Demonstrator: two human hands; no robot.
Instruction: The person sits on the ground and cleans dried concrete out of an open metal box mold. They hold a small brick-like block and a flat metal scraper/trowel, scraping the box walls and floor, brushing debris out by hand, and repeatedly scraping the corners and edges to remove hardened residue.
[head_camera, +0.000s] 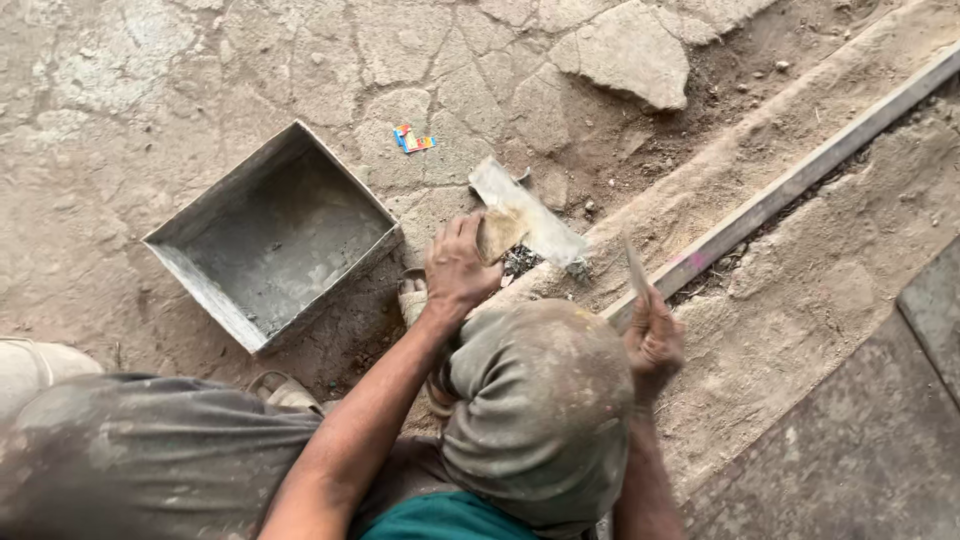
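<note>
A building site: cracked dirt ground (150, 90), mortar-caked metal pan (270, 235), straightedge (800, 180).

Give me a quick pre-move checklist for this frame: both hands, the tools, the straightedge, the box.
1. Left hand grips the float: ok, fingers wrapped over its wooden handle, blade lying on the ground.
2. Right hand holds the trowel: ok, closed fist, thin blade pointing up.
3. Metal straightedge lies flat along the mortar strip: ok as far as visible; the near end is hidden behind the right hand.
4. Square metal box within reach: ok, just left of the left hand.
5. Mortar left in the box: cannot tell; only grey smears show.
</note>
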